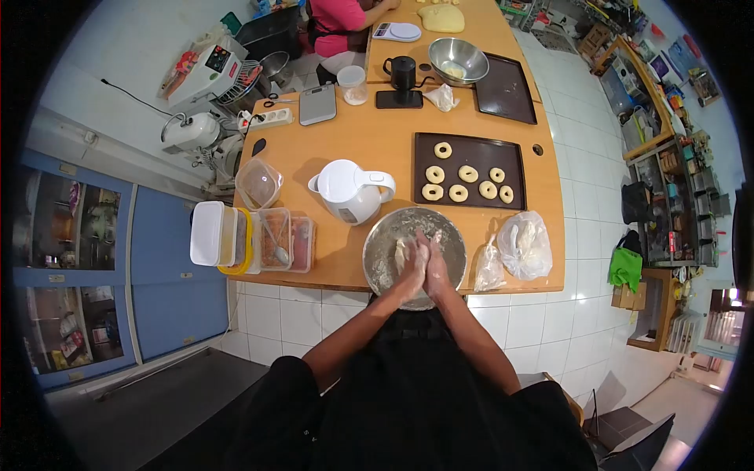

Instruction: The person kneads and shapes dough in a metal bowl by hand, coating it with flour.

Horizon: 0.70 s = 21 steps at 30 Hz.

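A steel mixing bowl (375, 271) dusted with flour stands at the table's near edge. Inside it, my left hand (415, 268) and my right hand (437, 271) meet palm to palm, fingers stretched forward and coated in flour or dough. Whether anything lies between the palms is hidden. A pale lump of dough (401, 253) shows just left of my left hand. Beyond the bowl, several ring-shaped dough pieces (468, 173) rest on a dark baking tray (471, 140). Left of the tray is a white electric kettle (345, 188).
Plastic bags (525, 245) of pale contents sit right of the bowl. Plastic containers (275, 239) crowd the left edge. Farther back are a scale (317, 104), a black kettle (403, 72), another steel bowl (458, 60) and a second tray (506, 90). A person in pink (339, 23) is at the far end.
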Each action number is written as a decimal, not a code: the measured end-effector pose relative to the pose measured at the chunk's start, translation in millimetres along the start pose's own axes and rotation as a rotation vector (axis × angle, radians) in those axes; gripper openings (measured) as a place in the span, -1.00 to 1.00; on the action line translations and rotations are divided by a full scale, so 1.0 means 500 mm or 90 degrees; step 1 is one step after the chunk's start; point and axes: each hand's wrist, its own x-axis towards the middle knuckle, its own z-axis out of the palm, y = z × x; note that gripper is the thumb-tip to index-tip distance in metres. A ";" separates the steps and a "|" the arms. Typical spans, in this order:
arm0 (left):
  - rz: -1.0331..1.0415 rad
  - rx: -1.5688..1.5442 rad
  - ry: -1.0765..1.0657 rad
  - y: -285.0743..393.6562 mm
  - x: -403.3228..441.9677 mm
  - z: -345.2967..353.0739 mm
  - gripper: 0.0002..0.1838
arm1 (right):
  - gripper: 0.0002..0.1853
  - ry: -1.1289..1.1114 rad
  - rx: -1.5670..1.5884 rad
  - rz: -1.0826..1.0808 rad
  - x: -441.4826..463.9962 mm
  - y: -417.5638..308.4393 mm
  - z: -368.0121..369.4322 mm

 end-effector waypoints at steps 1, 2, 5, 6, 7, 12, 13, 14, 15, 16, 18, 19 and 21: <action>-0.009 0.037 -0.016 -0.005 -0.012 0.014 -0.08 | -0.29 0.003 -0.032 0.012 0.000 0.003 -0.009; 0.022 -0.071 -0.016 -0.011 -0.010 0.018 -0.01 | -0.29 0.006 -0.064 0.023 0.009 0.014 -0.031; 0.070 -0.373 -0.023 -0.049 0.063 -0.008 0.11 | -0.29 -0.044 -0.135 0.001 -0.010 0.009 0.007; -0.007 -0.401 -0.068 -0.007 0.057 -0.016 0.08 | -0.29 -0.059 -0.123 -0.019 -0.025 0.020 0.015; -0.084 -0.433 -0.112 0.031 0.044 -0.024 0.05 | -0.30 -0.074 -0.114 -0.036 -0.037 0.026 0.019; -0.071 -0.301 -0.125 0.120 -0.056 -0.014 -0.07 | -0.32 -0.001 -0.344 -0.070 -0.008 -0.028 -0.010; -0.030 -0.317 -0.076 0.151 -0.071 -0.009 -0.09 | -0.30 -0.030 -0.430 -0.118 0.004 -0.007 -0.040; 0.011 -0.330 -0.027 0.180 -0.086 -0.005 -0.11 | -0.30 -0.042 -0.357 -0.102 0.010 0.006 -0.040; 0.054 -0.340 0.021 0.208 -0.100 0.000 -0.13 | -0.29 -0.057 -0.284 -0.088 0.005 -0.009 -0.004; 0.035 -0.331 0.048 0.177 -0.070 -0.037 -0.13 | -0.29 -0.089 -0.295 -0.063 -0.039 -0.021 0.016; -0.007 -0.329 0.037 0.089 0.003 -0.066 -0.15 | -0.28 -0.096 -0.225 -0.052 -0.028 0.047 0.003; 0.077 -0.192 0.071 0.074 0.006 -0.059 -0.16 | -0.27 -0.100 -0.190 -0.045 -0.023 0.071 -0.002; 0.243 0.088 0.134 0.055 0.016 -0.035 -0.19 | -0.25 -0.082 -0.025 -0.020 -0.033 0.028 0.023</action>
